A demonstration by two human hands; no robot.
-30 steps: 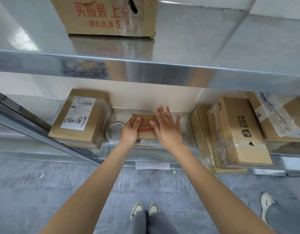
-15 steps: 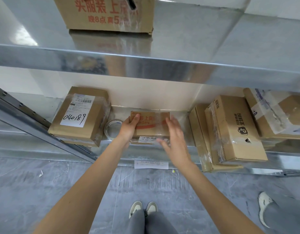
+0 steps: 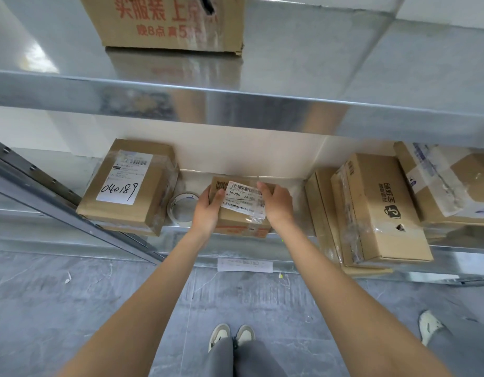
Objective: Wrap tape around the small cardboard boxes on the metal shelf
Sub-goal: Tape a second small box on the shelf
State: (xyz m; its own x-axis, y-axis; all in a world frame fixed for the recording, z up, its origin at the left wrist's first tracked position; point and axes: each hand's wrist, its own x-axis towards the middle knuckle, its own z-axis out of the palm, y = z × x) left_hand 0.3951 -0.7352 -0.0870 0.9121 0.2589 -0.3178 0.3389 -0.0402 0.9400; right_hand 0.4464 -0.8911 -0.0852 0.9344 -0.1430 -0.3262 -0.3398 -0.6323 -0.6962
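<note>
Small brown cardboard box with white barcode label [image 3: 242, 205] on lower metal shelf [image 3: 262, 248], tilted. Left hand [image 3: 206, 210] and right hand [image 3: 276, 204] grasp its sides, fingers curled. Looks light, stiff; film slippery. Clear tape roll [image 3: 182, 209] at nine o'clock.

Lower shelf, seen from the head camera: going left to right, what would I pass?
Box marked 040189 → tape roll → left hand → small labelled box → right hand → box with printed logo
</note>
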